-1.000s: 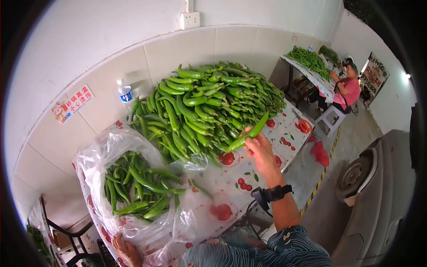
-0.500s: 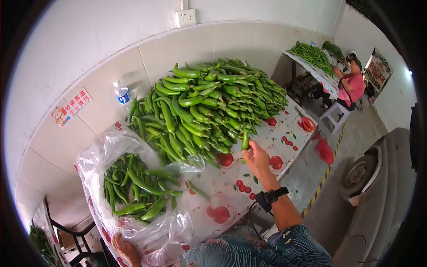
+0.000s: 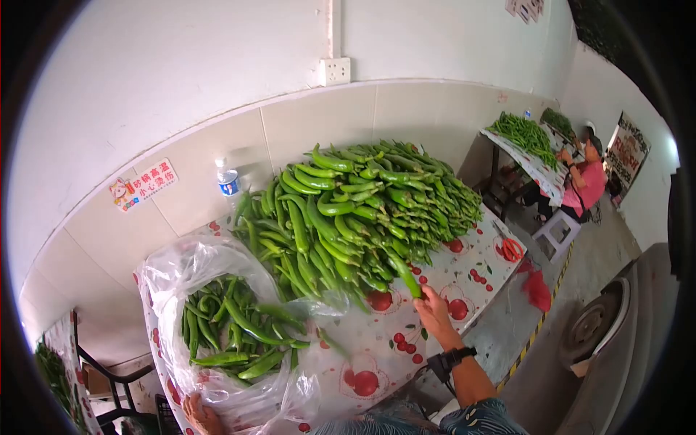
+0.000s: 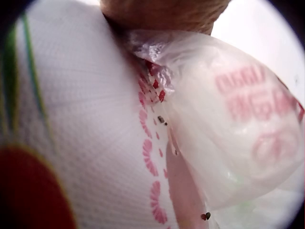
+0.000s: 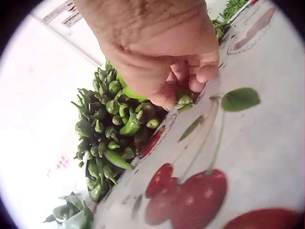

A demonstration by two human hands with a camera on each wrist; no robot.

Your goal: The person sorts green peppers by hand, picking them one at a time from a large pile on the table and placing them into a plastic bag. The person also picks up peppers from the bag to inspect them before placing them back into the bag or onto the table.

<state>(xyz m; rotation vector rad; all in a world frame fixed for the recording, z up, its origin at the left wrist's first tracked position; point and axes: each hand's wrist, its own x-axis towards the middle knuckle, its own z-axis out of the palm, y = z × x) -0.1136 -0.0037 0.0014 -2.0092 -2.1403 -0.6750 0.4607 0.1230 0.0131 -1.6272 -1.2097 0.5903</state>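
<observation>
My right hand (image 3: 435, 313) pinches one end of a long green pepper (image 3: 403, 274) at the front edge of a large pepper pile (image 3: 348, 217). The pepper's other end points into the pile. In the right wrist view, the curled fingers of the right hand (image 5: 157, 52) hold the stem end low over the tablecloth. At the near left of the table, my left hand (image 3: 201, 416) rests by the rim of a clear plastic bag (image 3: 163, 290). More green peppers (image 3: 232, 326) lie inside the bag. Only a strip of the left hand (image 4: 164, 14) shows in the left wrist view, beside the bag's plastic.
A water bottle (image 3: 227, 178) stands behind the pile against the wall. Scissors with red handles (image 3: 512, 250) lie at the table's right end. A single pepper (image 3: 333, 343) lies beside the bag. Farther back, a person in pink (image 3: 591, 181) sits at another table. A vehicle (image 3: 616, 341) stands at right.
My right hand has brought the held pepper from above the cloth down to the pile's front edge, turning it toward the pile. The head view has tilted up. My left hand stays by the bag.
</observation>
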